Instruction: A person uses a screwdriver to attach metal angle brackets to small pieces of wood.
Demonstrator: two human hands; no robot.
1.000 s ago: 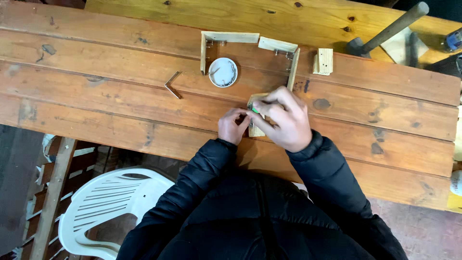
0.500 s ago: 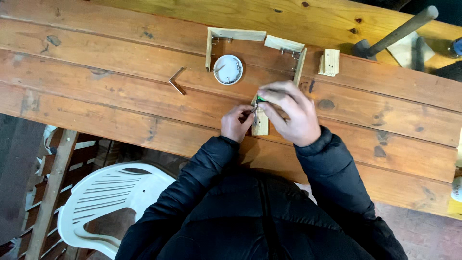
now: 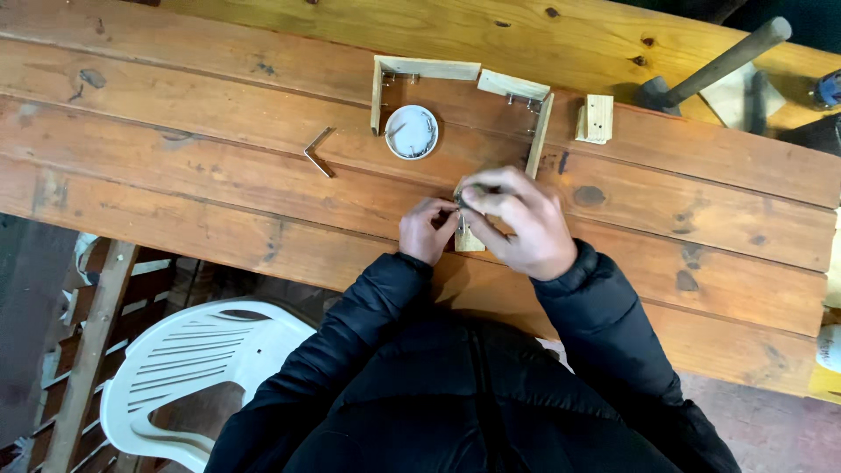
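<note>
Compared with half a second before, both hands remain together at the same spot on the brown plank table (image 3: 175,175), with only a small shift. The left hand (image 3: 427,230) and the right hand (image 3: 512,221) pinch a small pale wooden block (image 3: 467,240), which stands near the table's front edge, just below the pale wooden frame (image 3: 455,79). The block is mostly hidden by fingers. A round white dish (image 3: 412,132) lies inside the frame.

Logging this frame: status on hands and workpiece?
Left hand and right hand both closed on small wood block at bench edge. White dish of nails beyond, apart. Nothing blocking.
</note>
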